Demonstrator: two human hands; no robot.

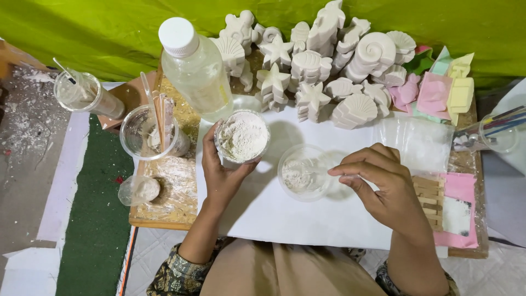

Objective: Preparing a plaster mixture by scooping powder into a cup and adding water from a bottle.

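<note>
Nearest, the right hand (381, 186) pinches a clear spoon (318, 171), its bowl dipped into a small clear cup (303, 172) of white powder standing on the white sheet (285, 214). Just left, the left hand (219, 170) is wrapped around a fuller cup of powder (242, 137), held upright just off the sheet. Farther off stand a clear bottle (196, 68) and a heap of white plaster shells and stars (318, 66). A tilt of the held cup could spill powder — so could a spoon nudge tipping the light cup.

Right hand (378, 186) hides its spoon's handle — the bowl (303, 172) blurs the tip.
</note>
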